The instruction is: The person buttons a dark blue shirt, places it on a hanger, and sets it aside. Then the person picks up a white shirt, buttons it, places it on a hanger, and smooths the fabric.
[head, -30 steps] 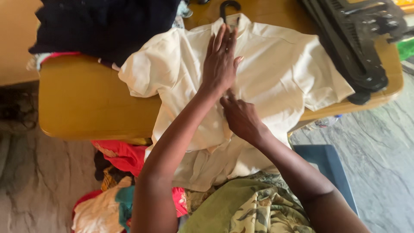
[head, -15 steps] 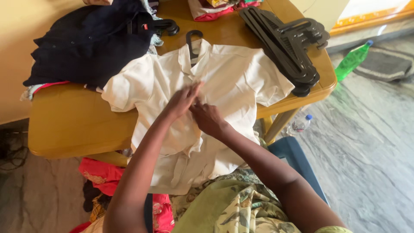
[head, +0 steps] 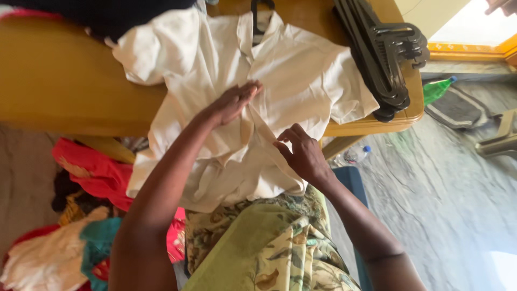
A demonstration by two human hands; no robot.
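Note:
A cream short-sleeved shirt lies front-up on a yellow wooden table, its lower part hanging over the near edge. A black hanger hook sticks out at its collar. My left hand rests flat on the shirt's front opening, fingers together. My right hand pinches the shirt's front edge lower down, near the table's rim.
A stack of black plastic hangers lies on the table's right end. Dark clothes sit at the back left. Red and mixed clothes are piled on the floor at left. A green bottle and a clear bottle lie on the floor.
The view has swung nearer and lower. My right hand moved down the shirt's front edge, away from my left hand, which stays pressed on the shirt.

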